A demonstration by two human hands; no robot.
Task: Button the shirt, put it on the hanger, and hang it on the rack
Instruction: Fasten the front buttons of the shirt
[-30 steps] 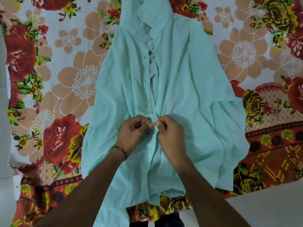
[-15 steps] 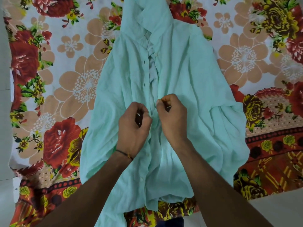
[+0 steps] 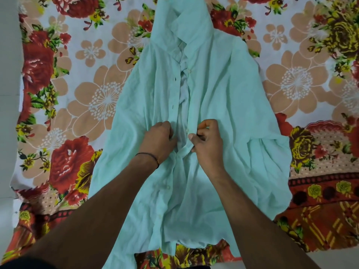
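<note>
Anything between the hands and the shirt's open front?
Nothing visible. The left hand and right hand each grip an edge of the shirt at its open front, and the gap between them is bare fabric. The unfastened stretch up to the collar is uncovered. No hanger or rack is in view.

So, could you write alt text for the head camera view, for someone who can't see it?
A left hand and right hand hold the front edges of a mint-green shirt spread on a floral sheet; its upper front lies unbuttoned.
</note>
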